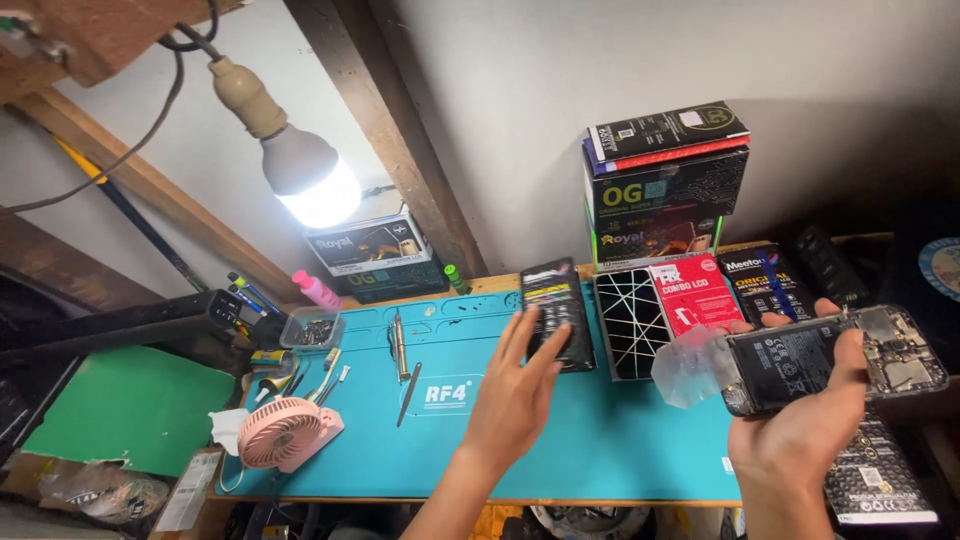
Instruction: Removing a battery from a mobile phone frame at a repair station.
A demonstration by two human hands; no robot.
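A bare bulb (pixel 310 185) hanging above the table's (pixel 600 440) far left corner glares white and blown out, lighting my mat evenly; the right edge falls into deep shadow, and beams bend near the frame's edges.

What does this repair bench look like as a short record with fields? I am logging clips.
surface: turquoise rubber work mat
left hand: open, fingers on a black flat packet
right hand: grips an opened black phone with exposed battery
left of mat: pink round desk fan
above: lit white bulb
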